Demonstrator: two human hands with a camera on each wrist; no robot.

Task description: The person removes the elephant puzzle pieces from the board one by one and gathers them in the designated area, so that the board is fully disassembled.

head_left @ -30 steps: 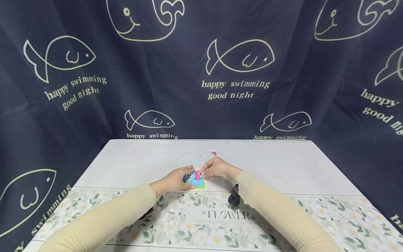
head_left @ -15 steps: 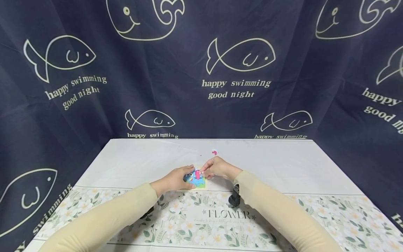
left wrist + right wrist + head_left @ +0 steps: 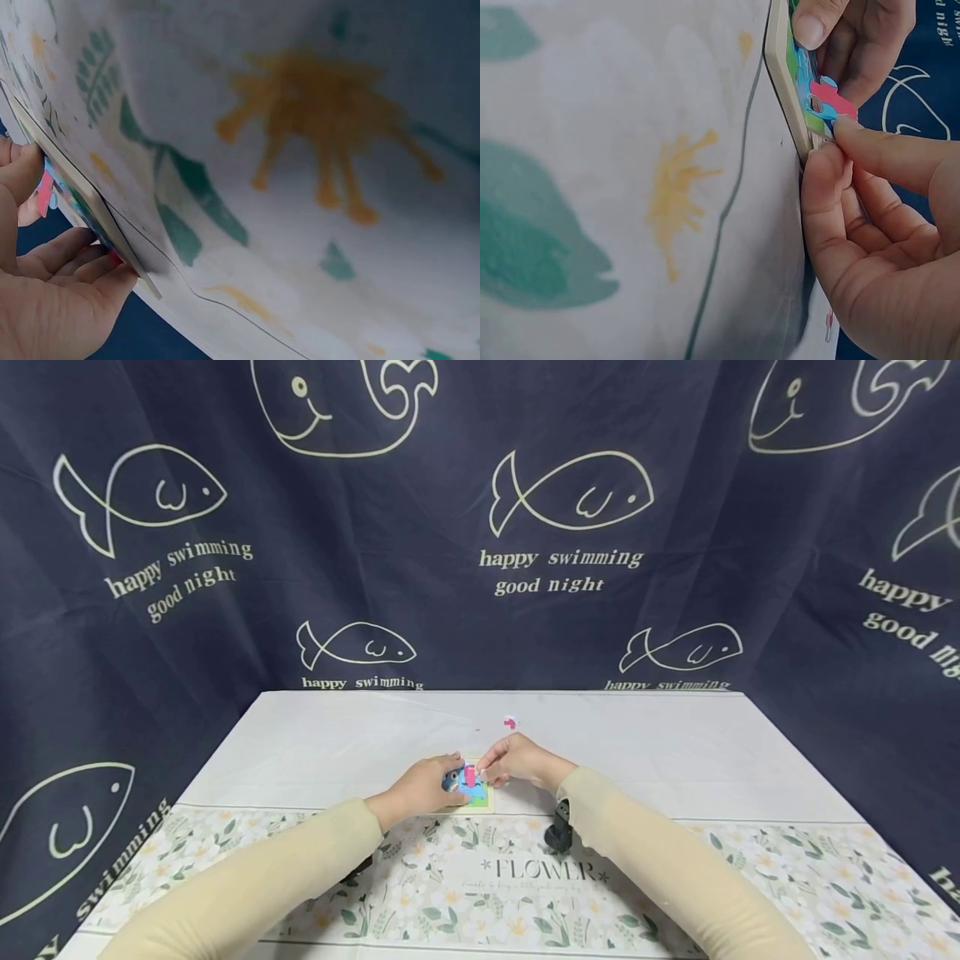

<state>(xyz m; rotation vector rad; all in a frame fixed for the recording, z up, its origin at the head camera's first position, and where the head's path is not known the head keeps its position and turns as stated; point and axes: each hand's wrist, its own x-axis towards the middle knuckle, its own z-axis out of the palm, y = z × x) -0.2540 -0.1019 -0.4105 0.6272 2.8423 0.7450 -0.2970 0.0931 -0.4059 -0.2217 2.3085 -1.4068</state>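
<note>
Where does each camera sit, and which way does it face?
Head: on the person's head, facing forward and down at the puzzle board; left hand, right hand and sleeves show.
Left wrist: on that wrist, facing floral tablecloth and the board's edge; left hand shows.
Right wrist: on that wrist, facing cloth and board; both hands show.
Head and right wrist share both hands and pink piece.

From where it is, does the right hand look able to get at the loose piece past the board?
Probably yes: the loose piece lies just beyond the right hand, with nothing visible between them. That hand pinches the pink piece, though, so it would likely need to release it first.
</note>
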